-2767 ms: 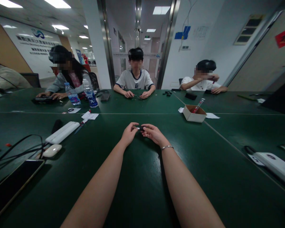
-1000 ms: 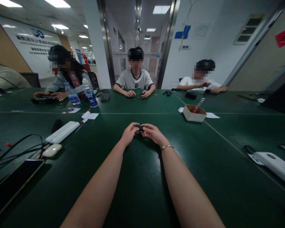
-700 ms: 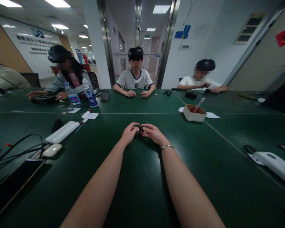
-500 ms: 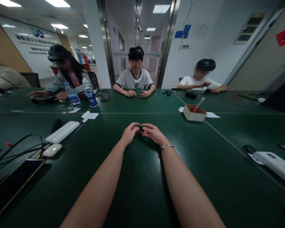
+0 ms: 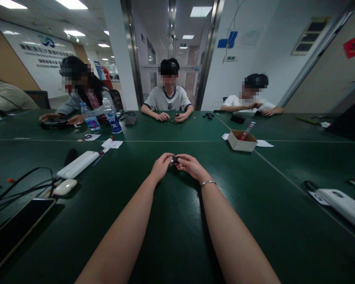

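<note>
Both of my arms reach forward over the dark green table (image 5: 177, 221). Between my fingertips is a small black piece with a shiny silvery part (image 5: 174, 160), too small to name surely. My left hand (image 5: 161, 167) pinches its left end. My right hand (image 5: 192, 167), with a silver bracelet (image 5: 208, 182) at the wrist, pinches the right end. The fingers cover much of the piece, and it is held a little above the tabletop.
To the left lie a white power strip (image 5: 77, 164), a white mouse-like thing (image 5: 65, 187), cables and a phone (image 5: 20, 232). A box (image 5: 242, 142) and another power strip (image 5: 343, 205) are at right. Bottles (image 5: 113, 118) stand farther back. Several people sit around the table.
My hands stay in nearly the same place. More of the silvery part of the small piece now shows between my fingertips.
</note>
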### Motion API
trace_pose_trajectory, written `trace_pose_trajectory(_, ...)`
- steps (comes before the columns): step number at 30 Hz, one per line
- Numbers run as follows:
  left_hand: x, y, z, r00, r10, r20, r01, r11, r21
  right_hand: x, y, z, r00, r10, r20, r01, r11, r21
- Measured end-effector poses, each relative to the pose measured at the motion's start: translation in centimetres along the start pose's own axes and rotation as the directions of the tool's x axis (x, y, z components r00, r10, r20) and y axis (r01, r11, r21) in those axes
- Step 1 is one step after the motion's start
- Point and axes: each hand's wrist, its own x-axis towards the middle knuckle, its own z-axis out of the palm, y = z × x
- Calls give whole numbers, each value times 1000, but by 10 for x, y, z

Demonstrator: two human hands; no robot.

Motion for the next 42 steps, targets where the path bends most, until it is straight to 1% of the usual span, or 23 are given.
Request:
trace_pose_trajectory(4,0,-1,0,1000,11,17,-12,1000,14,0,0,0,1000,-3,7,3,1000,-5)
trace_pose_trajectory(8,0,-2,0,1000,15,10,-15,1000,13,1,1,-1,1000,-6,2,6,1000,-10)
trace_pose_trajectory(13,-1,0,0,999,-6,35,6,1000,6,0,1,-1,1000,-6,0,6,1000,-4)
trace_pose_trajectory(19,-1,3,1,1000,-12,-2,12,1000,-5,0,1,-1,1000,-5,3,5,1000,-5)
trace_pose_trajectory(21,-1,2,1,1000,-20,2,20,1000,-1,0,1,-1,1000,-6,8,6,1000,-7)
trace_pose_trajectory(25,0,0,1,1000,11,5,-11,1000,-9,0,0,-1,1000,-3,1,3,1000,-6)
trace_pose_trajectory(29,0,-1,1,1000,-9,7,9,1000,-1,0,0,-1,1000,0,2,0,1000,-7)
trace_pose_trajectory(33,0,-1,1,1000,26,2,-26,1000,-7,0,0,-1,1000,0,1,0,1000,3)
trace_pose_trajectory(37,-1,1,1,1000,3,15,-3,1000,-10,0,1,-1,1000,-6,9,6,1000,-2)
trace_pose_trajectory(42,-1,1,1,1000,5,21,-5,1000,-19,0,1,-2,1000,-2,0,2,1000,0)
